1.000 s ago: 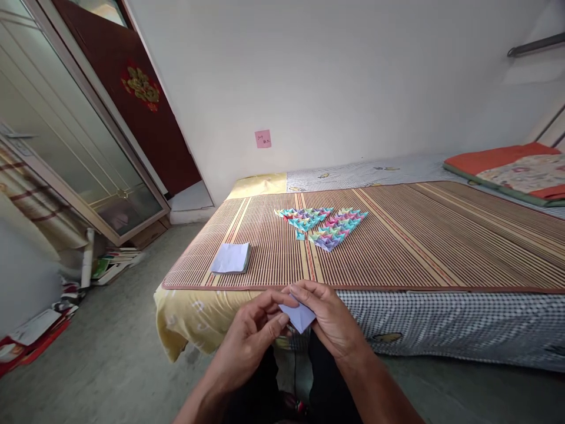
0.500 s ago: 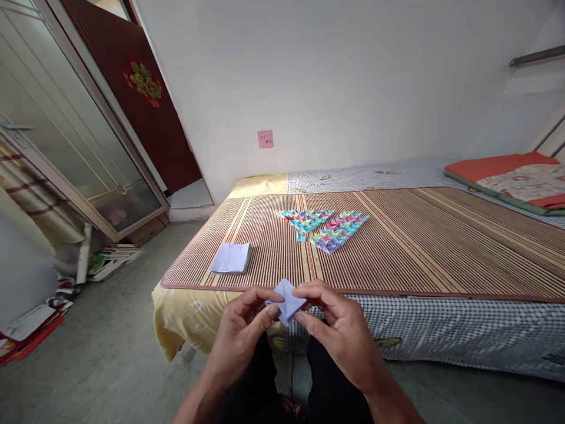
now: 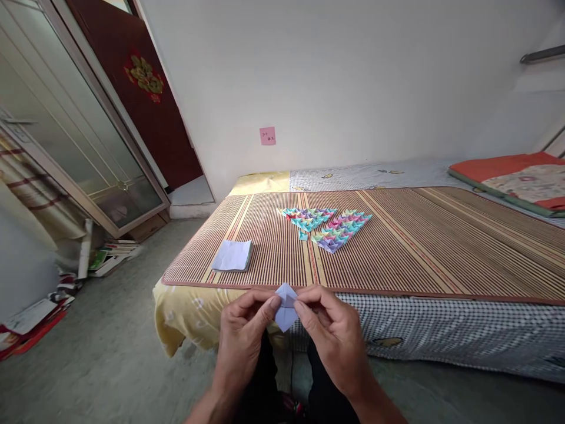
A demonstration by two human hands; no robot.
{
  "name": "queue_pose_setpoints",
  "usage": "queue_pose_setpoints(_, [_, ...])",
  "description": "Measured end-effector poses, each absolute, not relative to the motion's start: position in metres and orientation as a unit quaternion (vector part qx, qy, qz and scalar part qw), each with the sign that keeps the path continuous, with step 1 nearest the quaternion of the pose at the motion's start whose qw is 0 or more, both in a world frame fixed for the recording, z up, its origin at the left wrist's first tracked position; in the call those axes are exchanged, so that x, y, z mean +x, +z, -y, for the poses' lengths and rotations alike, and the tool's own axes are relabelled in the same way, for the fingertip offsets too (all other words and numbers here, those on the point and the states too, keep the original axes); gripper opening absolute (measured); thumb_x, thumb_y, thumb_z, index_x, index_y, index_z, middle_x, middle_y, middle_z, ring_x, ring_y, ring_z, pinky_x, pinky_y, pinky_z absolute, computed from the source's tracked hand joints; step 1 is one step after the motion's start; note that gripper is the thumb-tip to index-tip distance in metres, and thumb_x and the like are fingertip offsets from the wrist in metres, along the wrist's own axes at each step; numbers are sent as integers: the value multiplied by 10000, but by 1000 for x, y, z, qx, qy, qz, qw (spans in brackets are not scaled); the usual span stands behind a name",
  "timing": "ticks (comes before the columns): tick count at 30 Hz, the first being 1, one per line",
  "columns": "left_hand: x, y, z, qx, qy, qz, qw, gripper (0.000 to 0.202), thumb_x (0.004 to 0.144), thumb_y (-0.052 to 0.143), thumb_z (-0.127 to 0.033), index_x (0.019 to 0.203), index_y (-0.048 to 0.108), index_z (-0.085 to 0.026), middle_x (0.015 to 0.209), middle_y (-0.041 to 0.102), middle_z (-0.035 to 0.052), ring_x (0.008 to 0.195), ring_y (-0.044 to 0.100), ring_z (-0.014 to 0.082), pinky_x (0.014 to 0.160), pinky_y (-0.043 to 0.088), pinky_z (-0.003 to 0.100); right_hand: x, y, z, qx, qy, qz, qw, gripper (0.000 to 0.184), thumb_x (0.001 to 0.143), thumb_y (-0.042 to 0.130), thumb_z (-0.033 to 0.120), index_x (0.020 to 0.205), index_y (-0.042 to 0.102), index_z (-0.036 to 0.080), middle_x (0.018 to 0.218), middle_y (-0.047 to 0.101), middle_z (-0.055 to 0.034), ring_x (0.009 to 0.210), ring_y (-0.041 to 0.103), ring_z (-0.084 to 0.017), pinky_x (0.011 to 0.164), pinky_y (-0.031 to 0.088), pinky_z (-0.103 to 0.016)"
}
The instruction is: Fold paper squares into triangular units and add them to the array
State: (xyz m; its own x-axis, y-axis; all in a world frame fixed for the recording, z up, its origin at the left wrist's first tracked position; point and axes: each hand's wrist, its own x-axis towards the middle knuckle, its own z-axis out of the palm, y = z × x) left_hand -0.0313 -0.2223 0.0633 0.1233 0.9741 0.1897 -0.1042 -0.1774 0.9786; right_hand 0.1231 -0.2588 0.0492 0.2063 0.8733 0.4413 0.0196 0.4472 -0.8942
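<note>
A small lavender folded paper (image 3: 286, 317) is held in front of the bed's near edge, its points facing up and down. My left hand (image 3: 244, 330) pinches its left corner between thumb and fingers. Its right corner is pinched the same way by my right hand (image 3: 331, 330). A crease crosses the paper's middle. Beyond my hands, on the bamboo mat (image 3: 406, 247), lie two clusters of folded paper pieces in many colours, a back one (image 3: 309, 219) and a front one (image 3: 333, 240). One small turquoise piece (image 3: 302, 235) sits beside them.
A stack of pale paper squares (image 3: 232, 256) rests at the mat's left. The mat covers a bed with a checked sheet (image 3: 424, 330) and a yellow cloth (image 3: 189, 312). A folded orange quilt (image 3: 498, 168) lies far right. Books (image 3: 115, 254) stand on the floor by the door.
The lavender paper has turned and been flattened into a narrower diamond with a crosswise crease. Both hands' fingertips have come closer together, now at its two side corners.
</note>
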Motion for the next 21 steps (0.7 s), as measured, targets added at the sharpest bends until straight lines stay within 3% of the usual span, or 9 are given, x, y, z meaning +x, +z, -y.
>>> queue_pose_setpoints(7, [-29, 61, 230, 567, 531, -419, 470, 187, 865, 827, -378, 828, 816, -195, 773, 764, 26, 708, 654, 162, 658, 529, 246, 119, 48, 259, -418, 329, 526, 664, 96, 976, 652, 262, 891, 674, 224, 875, 718, -35, 823, 709, -194, 759, 563, -298])
queue_pose_setpoints(13, [-28, 63, 233, 572, 537, -409, 466, 146, 841, 848, -338, 842, 805, -199, 836, 788, 34, 772, 680, 170, 699, 544, 237, 121, 50, 261, -420, 331, 534, 654, 116, 979, 631, 257, 874, 656, 217, 836, 696, -21, 772, 677, -173, 703, 538, -274])
queue_pose_setpoints(21, [-24, 71, 235, 578, 545, -410, 449, 214, 827, 839, -328, 696, 759, -180, 730, 741, 27, 651, 621, 137, 593, 502, 211, 120, 51, 261, -437, 292, 563, 638, 156, 982, 586, 265, 846, 630, 205, 789, 660, -11, 712, 656, -168, 666, 526, -279])
